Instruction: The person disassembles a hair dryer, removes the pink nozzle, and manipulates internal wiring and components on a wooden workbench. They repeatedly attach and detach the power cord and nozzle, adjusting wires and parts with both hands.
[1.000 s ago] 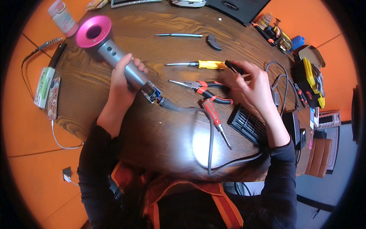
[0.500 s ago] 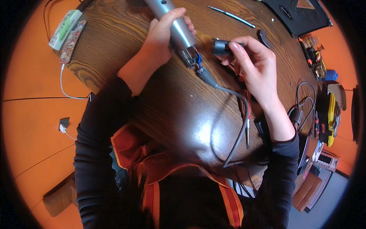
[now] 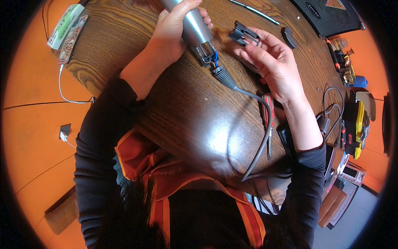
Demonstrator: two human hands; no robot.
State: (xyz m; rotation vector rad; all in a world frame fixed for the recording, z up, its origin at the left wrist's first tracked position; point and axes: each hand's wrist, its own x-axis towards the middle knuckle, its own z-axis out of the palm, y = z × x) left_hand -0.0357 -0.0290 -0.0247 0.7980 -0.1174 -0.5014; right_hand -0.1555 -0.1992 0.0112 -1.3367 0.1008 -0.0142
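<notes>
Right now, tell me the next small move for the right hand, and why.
Probably bring the black part across toward the handle's open end. The right hand holds it at the fingers, apart from the handle, while the left hand grips the grey handle with its wiring exposed above the cord.

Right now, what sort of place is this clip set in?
Probably a repair or hobby workbench. On the round wooden table, the left hand grips a grey hair dryer handle with its end opened; a red-handled screwdriver and a yellow and black tool lie nearby.
</notes>
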